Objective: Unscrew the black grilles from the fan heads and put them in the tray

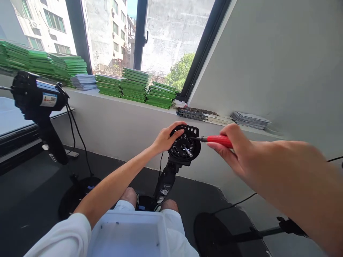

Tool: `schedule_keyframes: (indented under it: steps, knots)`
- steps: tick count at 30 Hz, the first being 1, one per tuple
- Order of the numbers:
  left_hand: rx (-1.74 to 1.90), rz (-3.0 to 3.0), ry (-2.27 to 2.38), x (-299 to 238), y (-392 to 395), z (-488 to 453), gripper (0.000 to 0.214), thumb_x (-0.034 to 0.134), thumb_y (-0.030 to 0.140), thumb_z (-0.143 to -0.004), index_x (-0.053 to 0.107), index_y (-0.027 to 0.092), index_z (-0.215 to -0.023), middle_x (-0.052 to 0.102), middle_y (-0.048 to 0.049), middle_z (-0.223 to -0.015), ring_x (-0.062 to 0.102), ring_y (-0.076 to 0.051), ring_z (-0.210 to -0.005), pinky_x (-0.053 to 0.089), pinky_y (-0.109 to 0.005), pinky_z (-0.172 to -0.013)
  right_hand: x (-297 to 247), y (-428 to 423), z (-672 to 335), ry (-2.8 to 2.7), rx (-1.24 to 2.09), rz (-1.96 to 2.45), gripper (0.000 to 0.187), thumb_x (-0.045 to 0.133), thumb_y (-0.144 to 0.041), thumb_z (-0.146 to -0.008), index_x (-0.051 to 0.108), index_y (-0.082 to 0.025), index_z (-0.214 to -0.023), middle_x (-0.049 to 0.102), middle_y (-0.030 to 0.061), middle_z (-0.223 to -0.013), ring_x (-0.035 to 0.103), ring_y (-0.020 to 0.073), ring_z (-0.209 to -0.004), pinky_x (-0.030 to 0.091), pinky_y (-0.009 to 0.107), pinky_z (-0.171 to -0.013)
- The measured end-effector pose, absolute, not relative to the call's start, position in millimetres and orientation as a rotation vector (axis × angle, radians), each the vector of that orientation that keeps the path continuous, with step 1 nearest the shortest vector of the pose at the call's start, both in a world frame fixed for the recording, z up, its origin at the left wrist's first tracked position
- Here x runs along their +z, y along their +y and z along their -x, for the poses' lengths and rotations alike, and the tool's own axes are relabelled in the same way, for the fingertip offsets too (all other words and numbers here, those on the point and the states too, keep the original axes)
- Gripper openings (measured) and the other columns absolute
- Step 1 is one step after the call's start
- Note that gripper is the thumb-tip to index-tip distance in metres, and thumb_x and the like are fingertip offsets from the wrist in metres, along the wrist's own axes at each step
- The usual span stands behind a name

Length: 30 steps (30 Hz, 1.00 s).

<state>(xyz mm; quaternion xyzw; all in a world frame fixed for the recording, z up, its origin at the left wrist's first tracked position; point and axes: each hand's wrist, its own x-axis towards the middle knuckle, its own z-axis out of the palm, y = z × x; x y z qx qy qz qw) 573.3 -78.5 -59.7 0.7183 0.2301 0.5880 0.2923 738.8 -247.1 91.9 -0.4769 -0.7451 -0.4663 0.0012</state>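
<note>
A black stand-mounted device, which looks like a fan's motor head, faces me with its round, slotted front and a shiny shaft at the middle. My left hand grips its upper left rim, the thumb lying over the front. My right hand is closed around a red-handled tool. Its slim dark tip meets the upper right of the round front; what exactly it touches is too small to tell. Below the head, the black column carries a knob and buttons and comes down between my knees.
A white tray with a few small dark bits rests on my lap. A similar black unit stands at left with hanging cables. Green stacks and grey stacks line the windowsill. A round black base lies at lower right.
</note>
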Motion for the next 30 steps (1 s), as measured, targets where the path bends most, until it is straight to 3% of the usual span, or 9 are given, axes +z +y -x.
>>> schedule_keyframes:
  steps: [2,5,9,13,17,21,24,28,30]
  knots:
    - [1.562,-1.913,0.620,-59.6,-78.8,-573.8,0.035,0.050,0.042,-0.103,0.061,0.023,-0.129,0.072,-0.0032,-0.121,0.066,-0.021,-0.114,0.049,-0.030,-0.103,93.1,-246.8,-739.0,-2.252,-1.541,1.532,0.050,0.024,-0.049,-0.106,0.063,-0.018,-0.099,0.045,-0.0001,-0.043,0.043,0.0179,-0.040,0.018,0.028,-0.049]
    - [1.567,-1.916,0.630,-58.8,-79.7,-574.0,0.034,0.050,0.041,-0.103,0.061,0.023,-0.130,0.072,-0.0030,-0.121,0.066,-0.021,-0.115,0.050,-0.030,-0.103,95.8,-246.3,-739.2,-2.386,-1.358,1.504,0.047,0.028,-0.049,-0.104,0.060,-0.016,-0.118,0.053,-0.0009,-0.049,0.046,0.0168,-0.040,0.020,0.026,-0.047]
    - [1.561,-1.921,0.655,-56.9,-81.6,-573.2,0.033,0.049,0.040,-0.103,0.061,0.023,-0.129,0.073,-0.0030,-0.120,0.067,-0.021,-0.113,0.050,-0.030,-0.102,95.2,-246.3,-739.0,-2.257,-1.558,1.598,0.053,0.022,-0.048,-0.106,0.064,-0.018,-0.099,0.044,-0.0005,-0.042,0.046,0.0182,-0.039,0.020,0.028,-0.047]
    - [1.551,-1.922,0.664,-56.1,-83.0,-572.4,0.033,0.048,0.039,-0.103,0.061,0.024,-0.130,0.072,-0.0030,-0.120,0.067,-0.021,-0.111,0.051,-0.030,-0.100,92.4,-246.6,-739.0,-2.365,-1.473,1.397,0.046,0.027,-0.047,-0.106,0.062,-0.016,-0.107,0.049,-0.0023,-0.045,0.042,0.0140,-0.036,0.019,0.025,-0.046]
    - [1.569,-1.927,0.652,-56.5,-82.9,-571.9,0.033,0.049,0.039,-0.103,0.061,0.023,-0.129,0.073,-0.0034,-0.118,0.067,-0.021,-0.110,0.050,-0.030,-0.100,90.9,-245.3,-740.1,-2.240,-1.634,1.476,0.054,0.021,-0.052,-0.107,0.059,-0.019,-0.088,0.038,-0.0027,-0.039,0.040,0.0152,-0.036,0.018,0.026,-0.046]
    - [1.557,-1.931,0.666,-56.3,-83.1,-571.3,0.035,0.048,0.041,-0.103,0.060,0.024,-0.130,0.072,-0.0030,-0.119,0.067,-0.021,-0.111,0.050,-0.030,-0.100,90.9,-244.5,-741.4,-2.341,-1.433,1.411,0.063,0.011,-0.057,-0.105,0.061,-0.018,-0.108,0.046,-0.0016,-0.043,0.043,0.0169,-0.036,0.020,0.027,-0.046]
    - [1.541,-1.935,0.692,-55.3,-83.6,-570.6,0.035,0.047,0.042,-0.103,0.060,0.024,-0.131,0.073,-0.0026,-0.119,0.067,-0.021,-0.111,0.051,-0.030,-0.100,92.4,-245.0,-740.3,-2.263,-1.451,1.593,0.069,0.006,-0.057,-0.104,0.063,-0.019,-0.101,0.043,0.0006,-0.041,0.044,0.0201,-0.037,0.019,0.029,-0.047]
    - [1.542,-1.944,0.676,-54.2,-84.5,-570.5,0.034,0.047,0.041,-0.104,0.060,0.024,-0.130,0.072,-0.0029,-0.121,0.067,-0.021,-0.111,0.050,-0.030,-0.101,94.7,-245.0,-738.1,-2.361,-1.145,1.571,0.069,0.008,-0.064,-0.102,0.062,-0.020,-0.107,0.057,0.0037,-0.051,0.050,0.0199,-0.040,0.024,0.028,-0.046]
    - [1.546,-1.943,0.681,-53.8,-84.9,-571.0,0.033,0.048,0.040,-0.103,0.061,0.024,-0.129,0.072,-0.0027,-0.120,0.068,-0.021,-0.110,0.050,-0.030,-0.100,94.8,-244.9,-737.8,-2.331,-1.219,1.598,0.065,0.012,-0.061,-0.103,0.064,-0.020,-0.100,0.053,0.0034,-0.047,0.048,0.0196,-0.040,0.024,0.028,-0.047]
